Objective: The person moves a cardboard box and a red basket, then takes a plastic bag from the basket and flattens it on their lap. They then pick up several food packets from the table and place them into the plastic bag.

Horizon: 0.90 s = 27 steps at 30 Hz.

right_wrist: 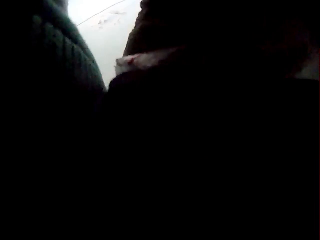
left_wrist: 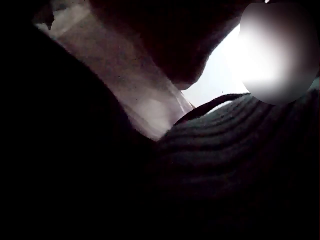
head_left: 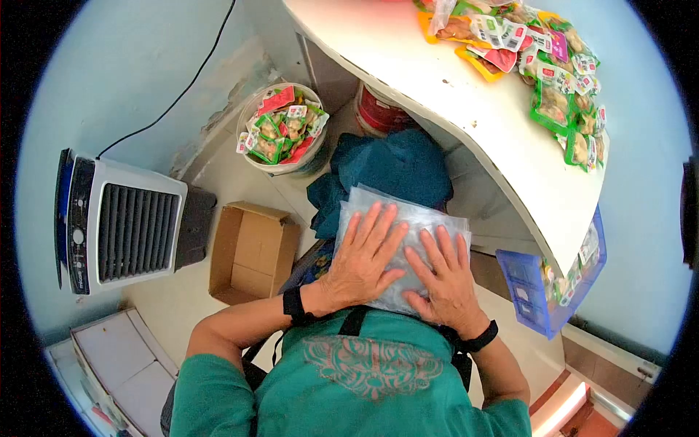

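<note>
A stack of clear plastic bags (head_left: 408, 211) lies across the person's lap in the head view. The left hand (head_left: 364, 258) rests flat on its left part, fingers straight and pointing forward. On the right part rests the right hand (head_left: 445, 280), fingers also straight and a little spread. Both thumbs point inward, with a strip of plastic showing between them. In the left wrist view, which is very dark, a pale band of the plastic (left_wrist: 145, 95) shows below the hand. The right wrist view is nearly black, with a small pale plastic edge (right_wrist: 145, 60).
A bucket (head_left: 313, 156) full of snack packets and an open cardboard box (head_left: 251, 277) stand to the left, near an air cooler (head_left: 138, 226). The white table (head_left: 437, 87) curves ahead, bearing packets (head_left: 553, 102). A blue basket (head_left: 528, 291) is at right; dark teal cloth (head_left: 393, 167) lies ahead.
</note>
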Each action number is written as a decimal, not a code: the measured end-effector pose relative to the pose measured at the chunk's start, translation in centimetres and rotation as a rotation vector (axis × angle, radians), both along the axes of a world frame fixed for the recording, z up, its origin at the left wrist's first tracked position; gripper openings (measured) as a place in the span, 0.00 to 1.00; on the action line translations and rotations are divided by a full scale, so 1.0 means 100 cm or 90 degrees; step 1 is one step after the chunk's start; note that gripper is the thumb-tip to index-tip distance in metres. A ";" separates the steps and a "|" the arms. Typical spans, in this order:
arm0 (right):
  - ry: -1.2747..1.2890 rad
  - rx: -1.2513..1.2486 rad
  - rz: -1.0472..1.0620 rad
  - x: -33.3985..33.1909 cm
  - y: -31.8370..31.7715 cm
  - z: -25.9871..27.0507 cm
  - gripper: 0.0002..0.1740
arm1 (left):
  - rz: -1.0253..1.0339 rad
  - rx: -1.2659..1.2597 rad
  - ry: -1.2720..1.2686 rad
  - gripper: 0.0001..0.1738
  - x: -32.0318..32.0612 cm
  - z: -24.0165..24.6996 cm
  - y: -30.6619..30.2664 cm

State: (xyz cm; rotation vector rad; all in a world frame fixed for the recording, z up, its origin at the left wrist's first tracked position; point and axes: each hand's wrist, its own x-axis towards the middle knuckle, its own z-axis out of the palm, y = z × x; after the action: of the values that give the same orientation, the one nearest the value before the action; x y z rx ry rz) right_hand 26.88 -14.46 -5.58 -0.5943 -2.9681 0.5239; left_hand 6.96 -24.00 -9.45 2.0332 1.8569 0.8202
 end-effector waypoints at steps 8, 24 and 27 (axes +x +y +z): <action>-0.008 -0.001 -0.050 0.002 -0.007 -0.009 0.42 | -0.083 0.055 0.090 0.46 0.010 0.000 -0.005; -0.002 -0.014 -0.061 0.004 -0.007 -0.023 0.45 | -0.070 0.041 0.059 0.49 -0.007 -0.041 0.009; 0.010 -0.014 -0.056 0.003 -0.006 -0.023 0.45 | -0.018 0.055 -0.011 0.49 -0.006 -0.040 0.008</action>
State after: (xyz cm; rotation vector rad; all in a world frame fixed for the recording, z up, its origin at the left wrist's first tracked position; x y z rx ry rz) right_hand 27.19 -15.06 -7.93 -0.7148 -2.9087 0.5505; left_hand 6.39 -23.21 -13.49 2.0923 1.8082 0.9224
